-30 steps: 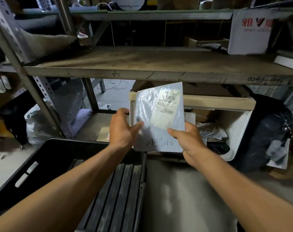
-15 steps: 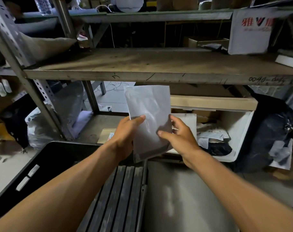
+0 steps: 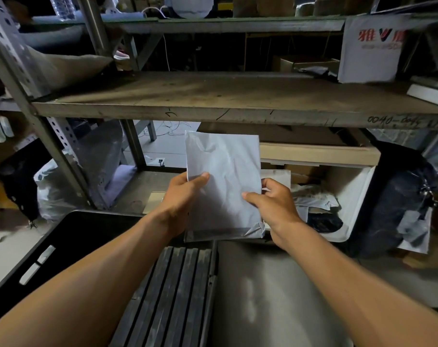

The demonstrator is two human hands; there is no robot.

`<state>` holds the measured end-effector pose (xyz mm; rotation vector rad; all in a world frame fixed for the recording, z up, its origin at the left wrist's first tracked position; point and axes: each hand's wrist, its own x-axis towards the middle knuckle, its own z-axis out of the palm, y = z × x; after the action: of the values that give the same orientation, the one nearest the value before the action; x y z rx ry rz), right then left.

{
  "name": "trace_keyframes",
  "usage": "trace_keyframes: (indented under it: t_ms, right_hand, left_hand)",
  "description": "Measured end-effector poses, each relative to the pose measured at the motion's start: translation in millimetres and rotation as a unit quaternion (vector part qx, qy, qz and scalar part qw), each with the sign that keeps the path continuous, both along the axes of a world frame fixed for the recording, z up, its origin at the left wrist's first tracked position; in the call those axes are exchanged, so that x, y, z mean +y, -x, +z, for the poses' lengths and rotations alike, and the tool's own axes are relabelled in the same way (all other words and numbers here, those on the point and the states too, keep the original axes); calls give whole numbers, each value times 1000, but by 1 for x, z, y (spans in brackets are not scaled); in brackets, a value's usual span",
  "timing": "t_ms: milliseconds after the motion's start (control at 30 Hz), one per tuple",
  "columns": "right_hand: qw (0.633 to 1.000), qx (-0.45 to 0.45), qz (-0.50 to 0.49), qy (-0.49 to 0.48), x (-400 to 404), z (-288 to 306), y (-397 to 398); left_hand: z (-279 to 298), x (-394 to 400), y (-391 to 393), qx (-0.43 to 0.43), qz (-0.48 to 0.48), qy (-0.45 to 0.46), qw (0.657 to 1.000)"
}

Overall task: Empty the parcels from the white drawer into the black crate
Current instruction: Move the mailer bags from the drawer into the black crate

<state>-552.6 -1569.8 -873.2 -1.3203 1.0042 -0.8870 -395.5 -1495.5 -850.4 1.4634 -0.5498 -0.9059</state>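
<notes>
Above black crate point(image 3: 62, 236): left hand point(image 3: 180, 196), right hand point(image 3: 273, 204) grip grey parcel point(image 3: 225, 181), blocking white drawer point(image 3: 348, 194).

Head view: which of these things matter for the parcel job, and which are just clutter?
Job: grey parcel gripped by left hand and right hand; white drawer; black crate.
Clutter: black bag; white printed box; wooden shelf.

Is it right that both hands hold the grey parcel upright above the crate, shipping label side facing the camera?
Not quite. In the head view, the left hand and right hand do hold the grey parcel upright above the black crate, but its plain side faces the camera; no label shows.
</notes>
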Motion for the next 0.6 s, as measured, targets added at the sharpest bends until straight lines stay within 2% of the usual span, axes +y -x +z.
trace_keyframes:
  t_ms: [100, 133, 267, 367, 467, 533, 600]
  right_hand:
    - [1000, -1, -23, 3, -2, 0, 1]
    - [1000, -2, -30, 5, -2, 1, 1]
    - [999, 23, 0, 36, 7, 1, -3]
    - [992, 33, 103, 65, 20, 3, -10]
    - [981, 39, 172, 79, 26, 4, -11]
    - [983, 59, 150, 92, 22, 2, -9]
    - [987, 97, 85, 100, 15, -2, -6]
  left_hand:
    - [-6, -3, -1, -127, 58, -38, 989]
    - [-7, -3, 0, -142, 64, -56, 986]
    - [-11, -1, 13, -77, -55, -43, 995]
    - [-8, 0, 26, -15, -145, 23, 989]
    - [-4, 1, 25, 10, -113, 57, 992]
    - [-2, 3, 18, 36, -56, 38, 997]
    - [1, 6, 14, 50, -36, 19, 998]
